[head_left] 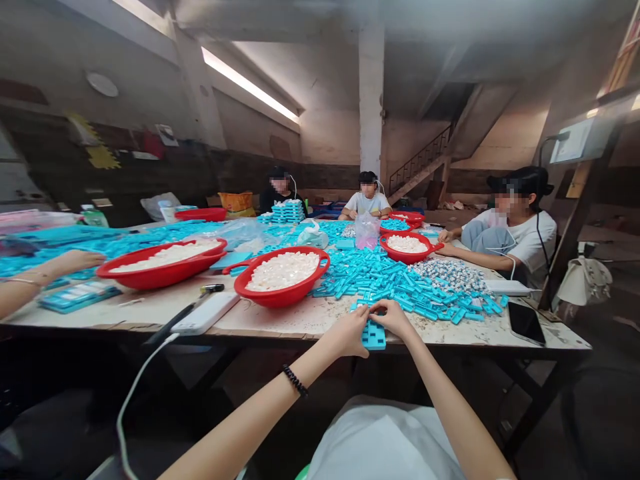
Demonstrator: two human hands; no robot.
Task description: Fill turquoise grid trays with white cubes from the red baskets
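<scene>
At the table's front edge, my left hand (350, 331) is closed around the side of a blue plastic tray (375, 337) with square openings. The fingers of my right hand (393, 317) are bent and pinched together over its upper part, beside the left fingertips; whatever they hold is too small or hidden. Just beyond both hands spreads a heap of loose blue plastic pieces (367, 273). A red basin (283, 297) of small white pieces stands to the left of them. To the right of the heap lies a pile of small white-and-dark parts (453, 275).
A second red basin (163, 280) and a white power bank (206, 315) with a cable are on the left. A black phone (526, 323) lies near the right corner. A co-worker's hand (75, 262) reaches in from the left; other people sit around the table (280, 325).
</scene>
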